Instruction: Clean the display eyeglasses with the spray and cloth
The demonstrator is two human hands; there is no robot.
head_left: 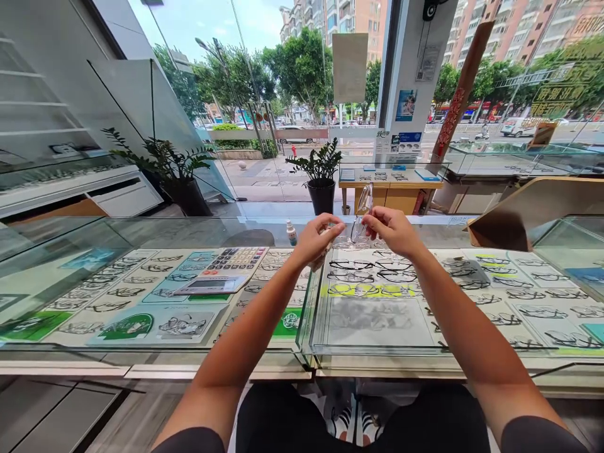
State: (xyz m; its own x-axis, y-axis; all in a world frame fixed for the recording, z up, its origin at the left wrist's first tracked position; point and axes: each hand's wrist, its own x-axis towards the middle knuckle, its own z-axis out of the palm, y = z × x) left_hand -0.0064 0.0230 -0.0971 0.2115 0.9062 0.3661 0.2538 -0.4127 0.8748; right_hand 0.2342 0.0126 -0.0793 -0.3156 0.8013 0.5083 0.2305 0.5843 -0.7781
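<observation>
My right hand (391,230) pinches a pair of thin-rimmed eyeglasses (365,200) and holds them up, tilted on edge, above the glass counter. Just left of them, my left hand (317,239) is closed, thumb and forefinger together and pointing toward the glasses without touching them. Something pale shows under its curled fingers, too hidden to name. A small white spray bottle (291,233) stands on the counter beyond my left hand. To the left of my left forearm lies a large calculator (225,270) on the glass top.
Rows of spectacle frames (352,265) lie inside the glass display case (309,327) beneath my arms. A potted plant (321,196) stands beyond the counter, with another plant (186,192) farther left. A brown wooden panel (507,211) rises at the right.
</observation>
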